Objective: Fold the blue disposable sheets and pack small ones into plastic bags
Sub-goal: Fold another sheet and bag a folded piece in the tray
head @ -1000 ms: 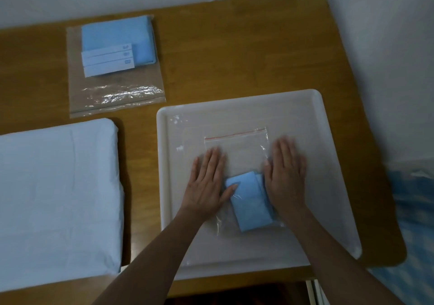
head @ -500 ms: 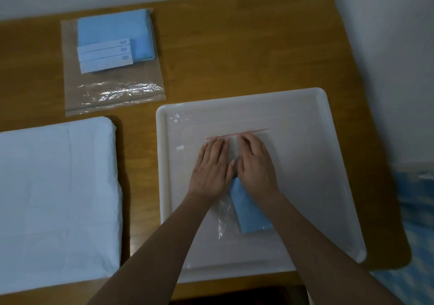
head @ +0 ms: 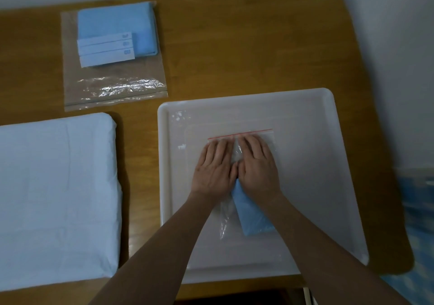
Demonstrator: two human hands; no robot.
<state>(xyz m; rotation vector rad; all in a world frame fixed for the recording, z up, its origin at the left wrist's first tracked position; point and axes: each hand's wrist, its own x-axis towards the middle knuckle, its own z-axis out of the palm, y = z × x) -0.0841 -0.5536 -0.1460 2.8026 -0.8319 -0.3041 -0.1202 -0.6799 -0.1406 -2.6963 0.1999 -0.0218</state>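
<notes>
A small clear zip bag (head: 267,137) with a red seal line lies on the white tray (head: 328,163). Inside its near end sits a small folded blue sheet (head: 252,213). My left hand (head: 215,167) and my right hand (head: 257,166) lie flat, side by side, pressing on the bag's upper half just below the red line. The fingers of both are straight. The hands cover the far end of the folded sheet.
At the back left lies a larger clear bag (head: 115,88) holding a folded blue sheet (head: 117,25) and three white strips (head: 106,49). A stack of pale blue sheets (head: 56,199) covers the left of the wooden table (head: 234,46). A wall stands to the right.
Both hands came together from either side of the folded sheet and slid forward over the bag, up to just below the red seal line.
</notes>
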